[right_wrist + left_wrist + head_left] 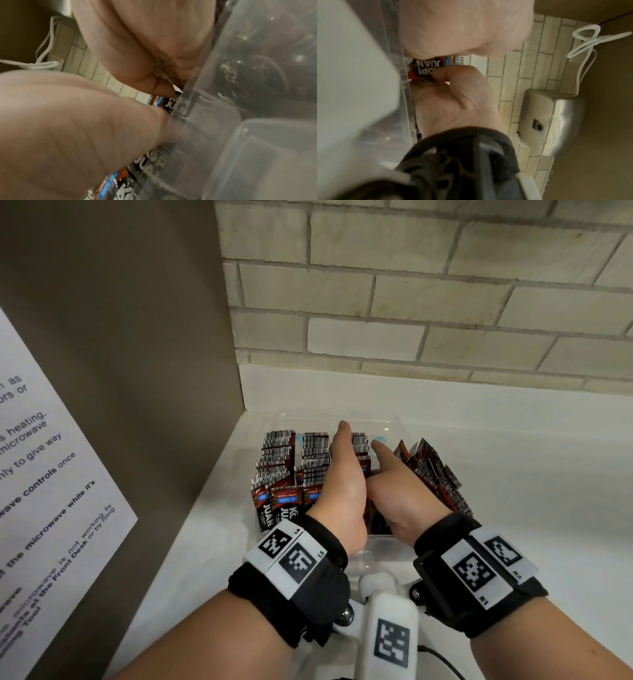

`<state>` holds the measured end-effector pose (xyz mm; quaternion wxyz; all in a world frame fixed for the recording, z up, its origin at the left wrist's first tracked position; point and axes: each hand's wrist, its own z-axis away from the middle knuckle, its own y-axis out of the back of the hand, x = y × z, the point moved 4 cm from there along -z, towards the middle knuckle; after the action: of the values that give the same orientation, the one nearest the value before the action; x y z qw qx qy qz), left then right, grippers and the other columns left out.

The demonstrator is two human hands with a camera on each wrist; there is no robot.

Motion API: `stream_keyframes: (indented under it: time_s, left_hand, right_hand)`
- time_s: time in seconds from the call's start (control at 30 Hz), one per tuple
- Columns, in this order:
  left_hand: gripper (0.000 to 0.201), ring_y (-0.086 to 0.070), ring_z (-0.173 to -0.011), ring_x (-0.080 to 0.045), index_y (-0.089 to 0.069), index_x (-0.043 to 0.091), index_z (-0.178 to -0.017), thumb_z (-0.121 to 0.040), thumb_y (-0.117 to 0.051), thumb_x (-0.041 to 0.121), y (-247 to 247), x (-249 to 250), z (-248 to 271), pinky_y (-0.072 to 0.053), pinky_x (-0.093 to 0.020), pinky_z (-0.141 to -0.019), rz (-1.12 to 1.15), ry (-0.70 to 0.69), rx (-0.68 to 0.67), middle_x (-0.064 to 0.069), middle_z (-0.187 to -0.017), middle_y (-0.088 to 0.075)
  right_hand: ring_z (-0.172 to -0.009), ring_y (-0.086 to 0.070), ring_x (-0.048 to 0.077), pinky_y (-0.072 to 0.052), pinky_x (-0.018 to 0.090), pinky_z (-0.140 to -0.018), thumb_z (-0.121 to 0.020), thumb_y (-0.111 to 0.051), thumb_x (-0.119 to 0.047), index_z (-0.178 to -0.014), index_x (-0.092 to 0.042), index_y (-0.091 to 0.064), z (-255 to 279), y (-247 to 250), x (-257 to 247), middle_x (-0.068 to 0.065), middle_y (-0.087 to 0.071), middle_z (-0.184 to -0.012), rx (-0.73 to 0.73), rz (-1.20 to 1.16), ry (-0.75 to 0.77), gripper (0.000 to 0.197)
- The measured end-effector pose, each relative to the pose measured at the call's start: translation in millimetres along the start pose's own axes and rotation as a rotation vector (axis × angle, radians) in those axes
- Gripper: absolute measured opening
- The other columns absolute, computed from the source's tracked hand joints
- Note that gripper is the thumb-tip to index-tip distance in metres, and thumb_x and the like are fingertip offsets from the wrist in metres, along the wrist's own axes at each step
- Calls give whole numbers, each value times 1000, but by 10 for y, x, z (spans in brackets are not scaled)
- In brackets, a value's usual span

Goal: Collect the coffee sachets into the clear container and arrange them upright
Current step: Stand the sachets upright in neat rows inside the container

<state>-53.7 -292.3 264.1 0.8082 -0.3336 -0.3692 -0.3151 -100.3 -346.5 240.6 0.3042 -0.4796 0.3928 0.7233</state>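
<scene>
Both hands are inside the clear container point(394, 419): the left hand point(344, 474) presses flat on upright coffee sachets point(277, 460), while the right hand point(399, 487) has fingers hidden, so its grip is unclear.

The clear container point(383, 544) at the counter's back left corner is transparent, smooth plastic that catches small glints. The coffee sachets point(286, 470) in it are glossy printed foil with finely crimped top edges. The counter point(513, 460) is smooth, matt white. The wall point(411, 302) behind its back edge is rough, matt pale brick with sunken mortar lines. The side panel point(137, 337) at the left edge is flat, matt brown, with a printed paper notice point(51, 491) on it. The wrist straps point(318, 587) are black cloth. The dispenser point(556, 121) on the wall is brushed, shiny metal.
</scene>
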Motion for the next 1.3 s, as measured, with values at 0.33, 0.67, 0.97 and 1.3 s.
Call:
stream_keyframes:
  time_s: [0.33,0.67,0.97,1.3]
  left_hand:
    - [63,-56,-57,-7,-33,38,-144,-90,-28,72,42,110,22,-42,-23,-50,-63,-49,-12,10,-99,-67]
    - [79,-43,-135,-22,-16,36,-153,-87,-28,77,59,17,-40,-36,-43,-109,-62,-31,-156,2,-156,-31]
    - [98,-1,-148,-7,5,43,-152,-74,-33,88,49,79,-80,-5,-46,-120,-54,-179,-203,16,-162,6]
    - [25,-53,-116,0,-60,31,-112,-88,-58,37,265,388,278,-39,-26,-104,-104,-618,-136,16,-120,-61]
  right_hand:
    - [-113,-58,19,-49,31,-87,-89,-43,7,-142,-21,-41,248,456,-384,10,-57,-130,151,163,234,60]
    - [-94,-66,4,-53,20,-83,-83,-43,16,-104,-31,-61,629,779,-427,-4,-70,-97,170,262,471,55]
    - [-97,-67,6,-55,20,-78,-83,-42,18,-100,-33,-62,671,801,-287,0,-71,-95,133,190,473,58]
    - [-80,-62,13,-45,22,-58,-80,-65,-9,-98,-28,-62,740,1106,-242,-9,-63,-92,470,354,438,27]
